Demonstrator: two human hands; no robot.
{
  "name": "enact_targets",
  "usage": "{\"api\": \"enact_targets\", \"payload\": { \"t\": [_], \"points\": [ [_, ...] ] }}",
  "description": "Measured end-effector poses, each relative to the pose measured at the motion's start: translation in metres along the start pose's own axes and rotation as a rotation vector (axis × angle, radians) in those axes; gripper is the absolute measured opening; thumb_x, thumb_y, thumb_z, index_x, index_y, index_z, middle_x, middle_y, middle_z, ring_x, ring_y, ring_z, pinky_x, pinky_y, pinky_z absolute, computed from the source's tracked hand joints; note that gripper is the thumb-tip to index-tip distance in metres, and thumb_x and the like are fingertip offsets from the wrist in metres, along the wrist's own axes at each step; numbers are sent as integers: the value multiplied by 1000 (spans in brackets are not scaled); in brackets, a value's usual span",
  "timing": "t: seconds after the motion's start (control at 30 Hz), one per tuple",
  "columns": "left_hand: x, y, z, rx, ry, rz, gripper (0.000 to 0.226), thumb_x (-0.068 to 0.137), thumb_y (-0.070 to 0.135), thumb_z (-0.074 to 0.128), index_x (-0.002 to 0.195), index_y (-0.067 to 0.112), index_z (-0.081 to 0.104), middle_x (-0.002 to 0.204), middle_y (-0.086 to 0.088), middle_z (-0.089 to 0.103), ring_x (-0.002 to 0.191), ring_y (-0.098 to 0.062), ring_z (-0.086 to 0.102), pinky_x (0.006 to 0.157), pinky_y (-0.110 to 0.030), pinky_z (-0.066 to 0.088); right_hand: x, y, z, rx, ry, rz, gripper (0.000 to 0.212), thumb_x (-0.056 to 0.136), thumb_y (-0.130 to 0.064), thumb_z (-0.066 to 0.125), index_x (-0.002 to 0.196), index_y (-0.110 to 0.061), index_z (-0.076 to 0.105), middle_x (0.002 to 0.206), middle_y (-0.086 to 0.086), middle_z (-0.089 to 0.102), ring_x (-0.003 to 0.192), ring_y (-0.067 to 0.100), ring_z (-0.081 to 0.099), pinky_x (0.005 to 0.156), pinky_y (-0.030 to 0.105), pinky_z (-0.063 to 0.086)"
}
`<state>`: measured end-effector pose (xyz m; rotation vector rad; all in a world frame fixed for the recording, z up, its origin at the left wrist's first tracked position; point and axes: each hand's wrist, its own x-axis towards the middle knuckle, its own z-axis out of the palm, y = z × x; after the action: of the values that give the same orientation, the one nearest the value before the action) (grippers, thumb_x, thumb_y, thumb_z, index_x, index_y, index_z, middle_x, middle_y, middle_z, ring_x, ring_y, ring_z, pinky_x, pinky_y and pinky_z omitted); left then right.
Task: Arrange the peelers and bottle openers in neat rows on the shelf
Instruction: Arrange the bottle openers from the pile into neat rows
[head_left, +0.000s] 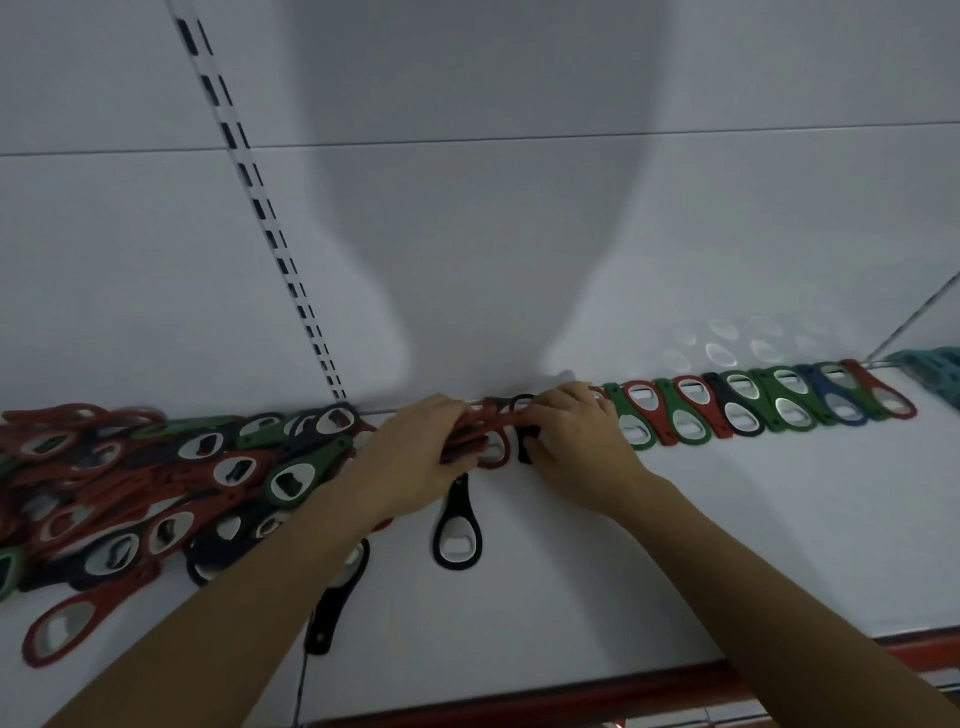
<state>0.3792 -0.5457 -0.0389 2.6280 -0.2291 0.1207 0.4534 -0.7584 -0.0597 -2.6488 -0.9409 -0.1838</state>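
Observation:
A neat row of red, green, black and blue bottle openers (753, 408) runs along the back of the white shelf (727, 519) to the right. A loose pile of bottle openers (156, 488) lies at the left. My left hand (415, 452) grips a bunch of red openers (485, 423) at the row's left end. Beside it, my right hand (571, 441) pinches a black opener (524, 431) against the back wall. Another black opener (457, 525) lies just below my hands, and a third black one (332, 603) lies partly under my left forearm.
The shelf's red front edge (571, 691) runs across the bottom. A slotted upright (270, 223) rises on the back wall. Teal items (935, 371) sit at the far right beyond a thin divider (914, 317).

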Motion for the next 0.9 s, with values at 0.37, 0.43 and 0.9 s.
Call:
{"api": "enact_targets", "payload": {
  "t": [0.37, 0.43, 0.9],
  "points": [
    [23, 10, 23, 31, -94, -7, 35, 90, 37, 73, 119, 20, 65, 118, 9, 50, 94, -13, 59, 84, -35, 54, -2, 37, 1, 204, 174, 28, 26, 88, -5, 60, 107, -16, 74, 112, 0, 71, 109, 24, 59, 93, 45, 48],
    [26, 15, 27, 22, -95, 3, 35, 90, 39, 72, 119, 21, 65, 118, 10, 50, 95, -12, 59, 85, -33, 53, -2, 43, -3, 268, 228, 148, 29, 89, 0, 55, 105, -16, 74, 108, 1, 70, 104, 22, 58, 91, 36, 46],
    [32, 25, 38, -18, -46, -61, 42, 87, 49, 73, 119, 24, 64, 114, 8, 50, 93, -14, 60, 83, -33, 53, -2, 38, -10, 356, 293, 219, 25, 89, 1, 59, 99, -16, 73, 101, -8, 63, 96, 11, 51, 84, 1, 29]
  ]
}}
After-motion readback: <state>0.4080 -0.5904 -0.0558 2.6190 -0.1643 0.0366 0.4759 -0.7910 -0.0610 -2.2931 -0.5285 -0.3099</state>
